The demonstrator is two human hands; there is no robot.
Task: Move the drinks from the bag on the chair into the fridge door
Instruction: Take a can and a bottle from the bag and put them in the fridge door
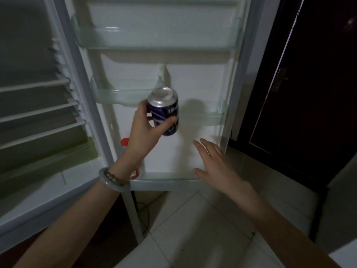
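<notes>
Can position: the blue can (164, 111) hangs in the air in front of the open fridge door (193, 78), level with the gap between the left bin (116, 93) and the small right bin (210, 117), and rests in neither.
Risk, drop: the can leans, one silver end tipped toward the camera. If it is let go here, it probably falls to the bottom shelf (170, 180) or the floor.
Risk, rim strike: both bins have raised clear fronts that are hard to see in the dim light, so the can could catch on one and tip out.
Risk, knock: a red-capped bottle (125, 141) stands just under the left wrist, and a lowering forearm could nudge it.
Left hand: the left hand (146, 130) reaches up and forward, thumb and fingers curled round the can's body.
Right hand: the right hand (214, 165) has its fingers spread and straight and holds nothing, palm toward the door's lower part; I cannot tell whether it touches.
Not visible: bag and chair.
</notes>
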